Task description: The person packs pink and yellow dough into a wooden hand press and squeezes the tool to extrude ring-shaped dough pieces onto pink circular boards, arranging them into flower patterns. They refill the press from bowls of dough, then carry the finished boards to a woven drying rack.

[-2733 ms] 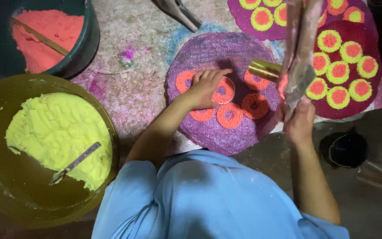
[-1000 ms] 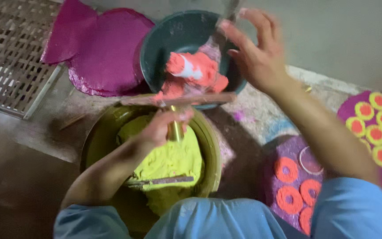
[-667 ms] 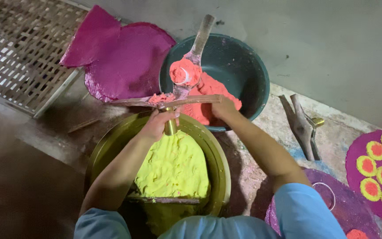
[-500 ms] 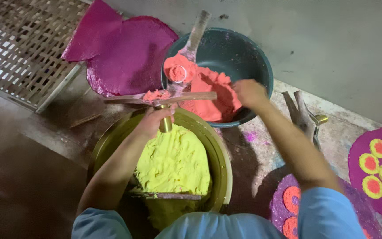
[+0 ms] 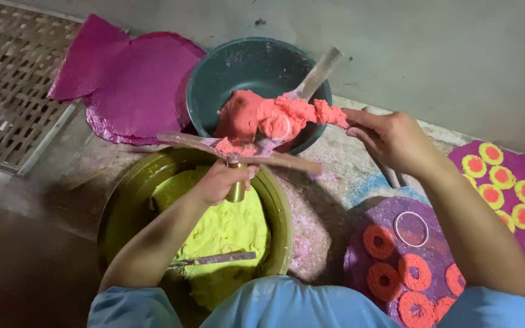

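Note:
My left hand (image 5: 217,182) grips a small brass tube (image 5: 236,189) over the olive bowl (image 5: 116,212) of yellow dough (image 5: 220,234). A flat wooden stick (image 5: 281,161) smeared with red dough lies across the top of that hand. My right hand (image 5: 393,140) pinches the end of a lump of orange-red dough (image 5: 274,115), which stretches out of the dark teal bowl (image 5: 214,79). A paddle handle (image 5: 318,71) leans on that bowl's rim. A metal spatula (image 5: 214,259) lies in the yellow dough.
Magenta dough sheets (image 5: 129,79) lie left of the teal bowl, next to a bamboo lattice mat (image 5: 7,91). A purple disc (image 5: 390,225) with orange rings sits at lower right. Beyond it lies a magenta disc (image 5: 511,164) with yellow-and-orange rings. A grey wall runs behind.
My right hand went into the teal bowl and has drawn back to the right with a lump of red dough. My left hand has stayed over the olive bowl with the brass tube.

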